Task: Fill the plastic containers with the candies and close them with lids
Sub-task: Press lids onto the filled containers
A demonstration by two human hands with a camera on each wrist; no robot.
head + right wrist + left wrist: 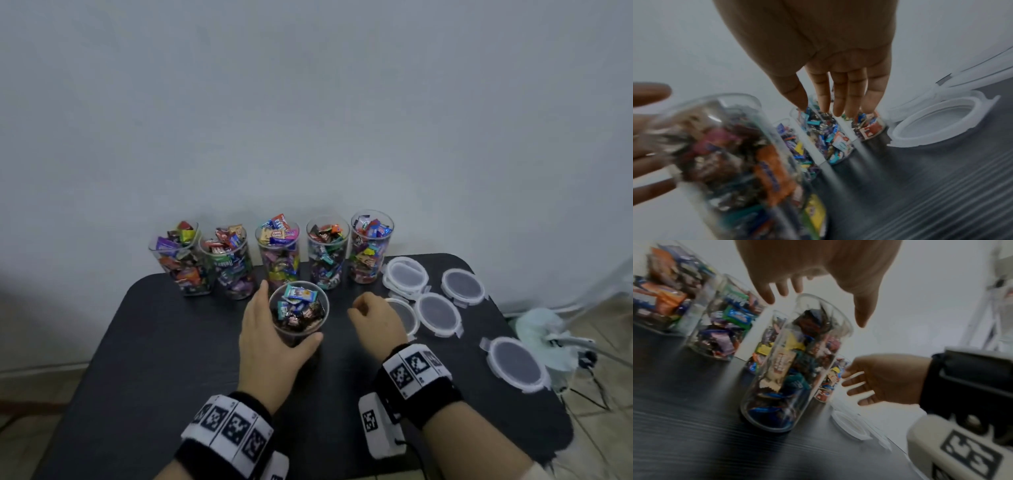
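A clear plastic container full of wrapped candies stands lidless at the middle of the black table. My left hand cups its top from the left. In the left wrist view the fingers are spread with a gap to the rim, and the thumb is close to the container. My right hand hovers empty just right of it, fingers relaxed and straight in the right wrist view. Several round clear lids lie at the right; one lid is partly under my right hand.
A row of several lidless containers packed with candies lines the table's back edge against the white wall. More lids reach toward the table's right edge. A pale object with white tubing stands on the floor beyond it.
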